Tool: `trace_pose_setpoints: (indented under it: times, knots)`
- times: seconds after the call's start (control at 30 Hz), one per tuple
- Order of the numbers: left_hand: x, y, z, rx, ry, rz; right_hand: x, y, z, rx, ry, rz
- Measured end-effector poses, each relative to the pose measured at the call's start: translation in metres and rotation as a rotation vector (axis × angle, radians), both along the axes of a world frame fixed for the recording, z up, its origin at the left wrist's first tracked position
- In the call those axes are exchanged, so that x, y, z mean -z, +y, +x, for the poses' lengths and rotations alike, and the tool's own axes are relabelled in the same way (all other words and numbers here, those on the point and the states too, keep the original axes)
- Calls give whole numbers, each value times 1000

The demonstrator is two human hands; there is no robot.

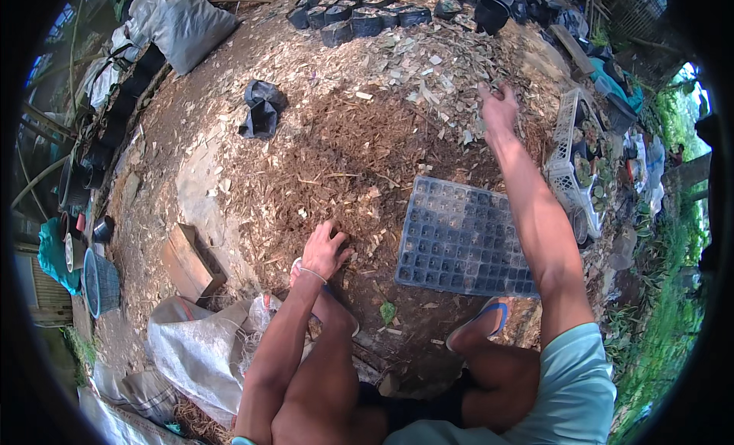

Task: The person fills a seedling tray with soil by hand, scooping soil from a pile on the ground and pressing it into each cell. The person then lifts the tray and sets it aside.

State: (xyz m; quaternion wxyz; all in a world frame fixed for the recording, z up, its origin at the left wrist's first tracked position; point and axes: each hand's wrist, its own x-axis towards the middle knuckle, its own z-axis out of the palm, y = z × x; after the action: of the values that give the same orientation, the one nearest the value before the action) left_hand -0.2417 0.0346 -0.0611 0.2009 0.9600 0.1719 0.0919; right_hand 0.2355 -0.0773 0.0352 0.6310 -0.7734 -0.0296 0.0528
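My right hand [498, 105] is stretched out over the litter of dry leaf and wood chips at the upper right, fingers curled; whether it holds something is not clear. My left hand [326, 249] hangs near my left foot, at the near edge of a brown patch of loose fibrous material [367, 135], fingers loosely bent and apart, with nothing seen in it. Between my right forearm and that patch, a black plastic seedling tray [459, 238] lies flat, its cells seemingly without plants. A crumpled black plastic grow bag [262, 109] sits beyond the patch to the left.
A wooden box [192, 264] and a white woven sack [200, 347] lie at the left. White plastic crates [565, 141] with small potted plants stand at the right. Several filled black grow bags [367, 22] are grouped at the far side, and a full sack [183, 29] leans at the upper left.
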Motion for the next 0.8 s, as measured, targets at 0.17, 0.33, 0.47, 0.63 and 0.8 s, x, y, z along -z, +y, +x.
trace_pose_setpoints:
  times: [0.17,0.33,0.47,0.63,0.8]
  knots:
    - [14,2,-10,-66,-10,-4,15,-7,-43,-519,-334,-452]
    - [15,5,-4,-97,-15,11,38,-7,-154,-1413,-540,-732]
    - [12,4,0,-156,35,62,69,-33,-254,-1674,-994,-694]
    - [6,4,1,-143,3,98,89,-29,-267,-1750,-1067,-741]
    - [4,12,-2,-222,-56,36,85,-25,-248,-1499,-1110,-543]
